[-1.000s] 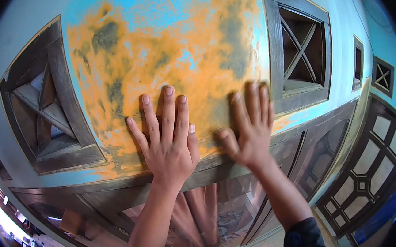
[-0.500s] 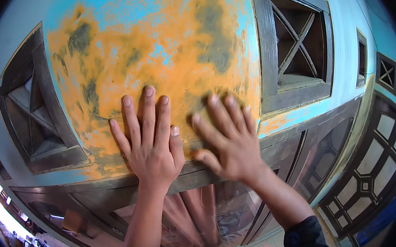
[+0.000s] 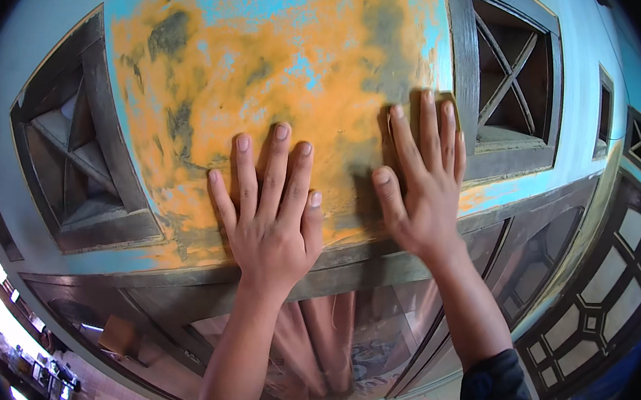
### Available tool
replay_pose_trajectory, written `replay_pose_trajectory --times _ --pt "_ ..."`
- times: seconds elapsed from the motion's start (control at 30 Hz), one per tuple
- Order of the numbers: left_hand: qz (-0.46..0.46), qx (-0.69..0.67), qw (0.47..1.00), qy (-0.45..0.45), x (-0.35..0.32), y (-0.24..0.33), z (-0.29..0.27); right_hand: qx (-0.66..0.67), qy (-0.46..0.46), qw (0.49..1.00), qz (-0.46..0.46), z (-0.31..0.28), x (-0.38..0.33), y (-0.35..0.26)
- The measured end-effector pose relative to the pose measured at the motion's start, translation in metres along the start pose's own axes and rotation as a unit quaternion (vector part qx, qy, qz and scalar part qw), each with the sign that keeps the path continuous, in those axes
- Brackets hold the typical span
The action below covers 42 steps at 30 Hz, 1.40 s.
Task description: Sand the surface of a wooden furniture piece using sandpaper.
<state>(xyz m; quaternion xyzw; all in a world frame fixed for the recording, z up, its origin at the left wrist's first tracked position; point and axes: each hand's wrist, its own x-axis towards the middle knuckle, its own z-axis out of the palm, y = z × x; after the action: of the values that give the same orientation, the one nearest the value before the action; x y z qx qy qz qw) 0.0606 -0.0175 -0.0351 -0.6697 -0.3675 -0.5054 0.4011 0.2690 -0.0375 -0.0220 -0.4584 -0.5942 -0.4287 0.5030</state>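
Observation:
A wall panel (image 3: 250,92) with patchy orange, turquoise and grey paint fills the middle of the view. My left hand (image 3: 270,219) lies on its lower part, fingers stretched and spread, holding nothing that shows. Farther right, my right hand (image 3: 425,175) rests flat near the panel's right edge, thumb out to the side and fingers extended upward. A thin dark edge shows around its fingertips; whether it is a sheet under the palm or only shadow, I cannot make out.
Wooden-framed vents with crossed bars flank the panel, a left vent (image 3: 75,145) and a right vent (image 3: 507,69). Below runs a dark wooden beam (image 3: 358,277) above glass with a brown curtain (image 3: 321,337). A patterned door (image 3: 596,298) stands at right, and a chair (image 3: 119,336) at lower left.
My right hand has slid up and to the right across the panel, away from the left hand. The left hand stays flat on the wall while the whole view has shifted slightly.

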Motion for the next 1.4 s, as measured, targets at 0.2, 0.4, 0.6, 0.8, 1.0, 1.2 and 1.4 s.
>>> replay_pose_trajectory --times 0.2,0.4,0.6,0.8,1.0,1.2,1.4 --pt "0.056 -0.017 0.997 -0.050 0.002 -0.038 -0.019 0.042 -0.149 0.976 -0.155 -0.007 -0.033 -0.021" --pt "0.034 0.016 0.999 -0.011 -0.009 -0.053 -0.015 -0.002 -0.081 0.992 -0.093 -0.001 -0.002 -0.024" --pt "0.032 0.010 0.999 -0.010 -0.008 -0.059 -0.019 0.035 -0.097 0.962 -0.254 0.006 0.005 -0.025" --pt "0.026 0.008 1.000 0.008 -0.009 -0.057 -0.012 0.049 -0.171 0.952 -0.250 0.008 -0.009 -0.036" --pt "0.029 0.007 1.000 0.002 -0.013 -0.058 -0.017 0.045 -0.116 0.967 -0.221 -0.002 0.015 -0.024" --pt "0.026 0.014 0.999 0.014 -0.013 -0.071 -0.020 0.166 -0.223 0.901 -0.332 0.011 -0.022 -0.052" --pt "0.034 0.003 0.999 0.008 -0.017 -0.077 -0.023 0.035 -0.114 0.973 -0.199 0.003 0.011 -0.054"
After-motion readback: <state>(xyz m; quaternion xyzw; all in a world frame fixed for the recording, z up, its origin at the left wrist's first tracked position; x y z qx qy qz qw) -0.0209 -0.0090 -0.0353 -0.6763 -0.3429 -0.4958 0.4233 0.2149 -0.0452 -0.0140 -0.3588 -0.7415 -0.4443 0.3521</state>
